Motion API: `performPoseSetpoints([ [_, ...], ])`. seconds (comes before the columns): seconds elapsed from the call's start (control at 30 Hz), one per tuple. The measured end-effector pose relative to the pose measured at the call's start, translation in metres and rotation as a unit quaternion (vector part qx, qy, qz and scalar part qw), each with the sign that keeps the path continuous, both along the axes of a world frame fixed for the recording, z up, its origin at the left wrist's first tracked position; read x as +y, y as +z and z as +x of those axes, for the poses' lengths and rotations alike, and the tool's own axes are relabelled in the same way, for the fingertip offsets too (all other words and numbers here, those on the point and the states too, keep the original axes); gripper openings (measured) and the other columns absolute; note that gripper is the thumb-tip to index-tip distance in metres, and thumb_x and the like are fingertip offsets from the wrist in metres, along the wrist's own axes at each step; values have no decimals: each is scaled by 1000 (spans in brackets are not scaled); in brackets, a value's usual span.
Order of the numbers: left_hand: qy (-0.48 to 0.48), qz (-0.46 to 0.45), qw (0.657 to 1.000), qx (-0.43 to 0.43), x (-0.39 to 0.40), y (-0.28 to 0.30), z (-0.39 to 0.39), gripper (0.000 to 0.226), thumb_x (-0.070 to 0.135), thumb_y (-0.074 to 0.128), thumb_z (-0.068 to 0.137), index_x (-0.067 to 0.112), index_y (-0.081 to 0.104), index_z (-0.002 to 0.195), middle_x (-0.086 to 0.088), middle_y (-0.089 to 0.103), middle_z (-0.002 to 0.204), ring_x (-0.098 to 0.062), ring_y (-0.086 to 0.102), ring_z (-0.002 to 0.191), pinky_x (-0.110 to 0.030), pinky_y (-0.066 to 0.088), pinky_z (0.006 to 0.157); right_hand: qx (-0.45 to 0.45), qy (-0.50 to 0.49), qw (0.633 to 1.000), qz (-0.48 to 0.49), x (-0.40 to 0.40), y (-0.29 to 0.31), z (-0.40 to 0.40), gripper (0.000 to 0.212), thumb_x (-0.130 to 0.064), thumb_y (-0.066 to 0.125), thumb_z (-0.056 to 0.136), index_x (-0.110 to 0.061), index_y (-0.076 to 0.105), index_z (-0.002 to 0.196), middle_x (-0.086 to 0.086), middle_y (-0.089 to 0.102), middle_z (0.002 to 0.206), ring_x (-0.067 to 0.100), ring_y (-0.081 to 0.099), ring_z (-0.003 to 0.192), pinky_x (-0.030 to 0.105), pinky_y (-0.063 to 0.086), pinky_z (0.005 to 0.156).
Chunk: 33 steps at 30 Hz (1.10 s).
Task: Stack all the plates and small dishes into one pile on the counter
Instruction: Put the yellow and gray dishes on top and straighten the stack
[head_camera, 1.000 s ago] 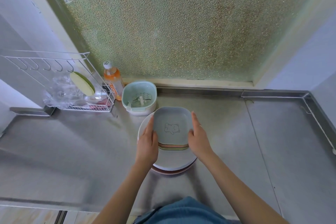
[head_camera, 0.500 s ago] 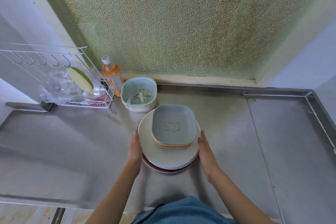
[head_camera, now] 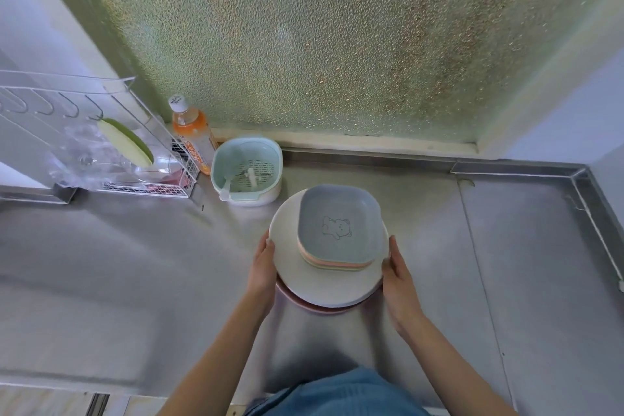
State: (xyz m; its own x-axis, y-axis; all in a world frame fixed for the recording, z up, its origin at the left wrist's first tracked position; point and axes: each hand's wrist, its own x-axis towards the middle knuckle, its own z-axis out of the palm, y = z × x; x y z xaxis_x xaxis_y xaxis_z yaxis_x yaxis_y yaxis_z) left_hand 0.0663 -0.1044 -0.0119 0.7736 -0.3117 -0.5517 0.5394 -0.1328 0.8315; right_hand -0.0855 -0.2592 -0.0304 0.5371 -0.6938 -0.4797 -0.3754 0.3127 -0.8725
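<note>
The pile stands on the steel counter, a little right of the frame's centre. At its base a pink plate shows only as a thin crescent along the lower edge. A cream round plate lies on it. On the upper part of that plate sit the small square dishes, nested; pink, yellow and green rims show beneath the top one, a grey-blue dish with a bear outline in its well. How many dishes lie under it cannot be counted with certainty.

The left hand is placed against the left edge of the cream plate, fingers extended along the rim, touching it. The right hand is placed likewise against the right edge, fingers straight and together. Neither hand is curled over the rim; whether the fingertips reach under the plates cannot be told from this view.

Just above and left of the pile stands a mint-green strainer basket, close to the cream plate but apart from it. Left of it, an orange drink bottle stands upright beside a white wire rack at the left of the frame. Frosted glass fills the upper frame.
</note>
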Motion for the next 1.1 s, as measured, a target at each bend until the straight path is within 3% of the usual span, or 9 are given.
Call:
performPoseSetpoints([
  [0.1, -12, -23, 1000, 1, -20, 4, 5, 30, 19, 31, 101, 28, 50, 122, 12, 62, 104, -5, 58, 95, -24, 47, 79, -2, -23, 1000, 7, -22, -5, 7, 50, -14, 39, 101, -28, 26, 147, -10, 32, 152, 11, 33, 137, 41, 26, 117],
  [0.27, -25, -28, 999, 2, -51, 1, 27, 35, 19, 30, 102, 24, 50, 130, -1, 61, 123, -19, 55, 115, -35, 42, 102, -5, -50, 998, 25, -55, -3, 32, 50, -13, 39, 100, -28, 30, 146, -9, 37, 150, 12, 38, 135, 41, 30, 115],
  [0.4, -26, -20, 999, 1, -68, -4, 53, 39, 20, 32, 101, 22, 48, 137, -1, 56, 136, -20, 49, 129, -43, 33, 114, -5, -35, 999, 33, -79, -13, 58, 51, -19, 43, 92, -37, 41, 140, -10, 44, 146, 13, 42, 133, 44, 32, 113],
  [0.53, -13, -12, 1000, 9, -79, -1, 68, 38, 17, 29, 102, 18, 49, 134, -6, 58, 128, -20, 50, 116, -39, 34, 110, -1, -45, 998, 47, -89, 3, 77, 51, -14, 38, 98, -31, 34, 145, -12, 39, 148, 12, 41, 133, 39, 31, 114],
  [0.63, -8, -16, 1000, 5, -81, -2, 69, 35, 14, 31, 101, 26, 52, 127, 7, 62, 111, -15, 51, 110, -34, 37, 104, -10, -55, 997, 53, -89, 7, 80, 49, -12, 37, 100, -25, 29, 147, -10, 35, 150, 10, 37, 134, 34, 28, 115],
  [0.8, -6, 1, 1000, -8, -80, -6, 69, 37, 14, 33, 100, 27, 52, 129, 8, 62, 116, -14, 52, 115, -32, 38, 105, -17, -60, 997, 50, -89, -3, 79, 48, -24, 49, 92, -34, 43, 139, -13, 49, 142, 9, 46, 129, 40, 35, 112],
  [0.93, 1, 26, 999, -29, -81, 1, 67, 39, 13, 32, 100, 22, 49, 134, 4, 57, 124, -12, 49, 113, -26, 36, 97, -24, -49, 997, 52, -87, -2, 77, 45, -22, 48, 93, -36, 46, 136, -13, 53, 137, 11, 49, 127, 43, 37, 110],
  [1.1, 3, 62, 996, -70, -76, 4, 67, 41, 14, 32, 99, 24, 47, 136, 9, 52, 128, -9, 45, 117, -25, 33, 98, -39, -34, 997, 51, -82, -5, 79, 46, -17, 47, 88, -35, 53, 130, -9, 58, 133, 14, 52, 125, 46, 39, 109],
])
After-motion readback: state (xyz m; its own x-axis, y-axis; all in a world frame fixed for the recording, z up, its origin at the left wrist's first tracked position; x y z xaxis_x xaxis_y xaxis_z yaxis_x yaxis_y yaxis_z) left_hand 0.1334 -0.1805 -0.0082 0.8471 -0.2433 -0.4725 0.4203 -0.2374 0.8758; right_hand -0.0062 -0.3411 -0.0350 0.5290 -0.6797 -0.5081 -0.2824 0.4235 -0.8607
